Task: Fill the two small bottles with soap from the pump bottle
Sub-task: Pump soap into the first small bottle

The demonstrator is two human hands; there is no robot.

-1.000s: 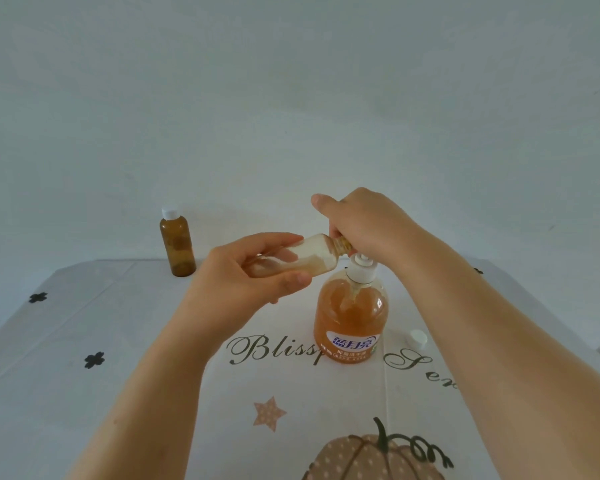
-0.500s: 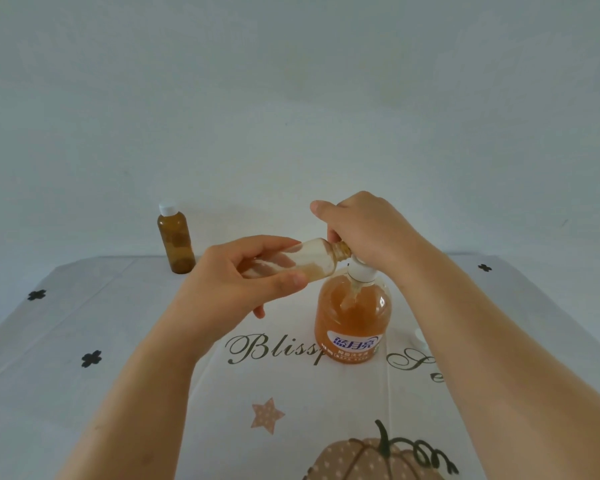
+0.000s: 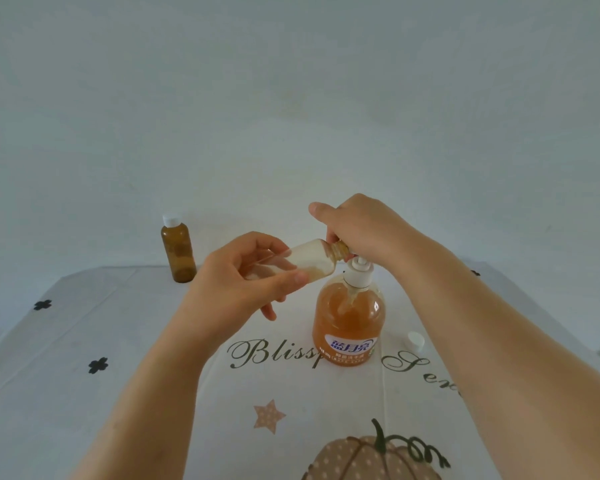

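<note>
Amber-necked small bottle point(image 3: 298, 263), gripped in the left hand point(image 3: 236, 289), lies sideways, mouth toward the pump bottle point(image 3: 349, 320) head clasped by the right hand point(image 3: 361, 230).

A white tablecloth point(image 3: 84, 410) bears a pumpkin point(image 3: 371, 459), star point(image 3: 269, 415) and script point(image 3: 274, 355).

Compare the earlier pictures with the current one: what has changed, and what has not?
The right hand pushed the head of the pump bottle down, then let it rise: its white stem shows again. Unchanged: the left hand holds the tilted small bottle at the spout; the capped brown bottle and loose cap stay put.
</note>
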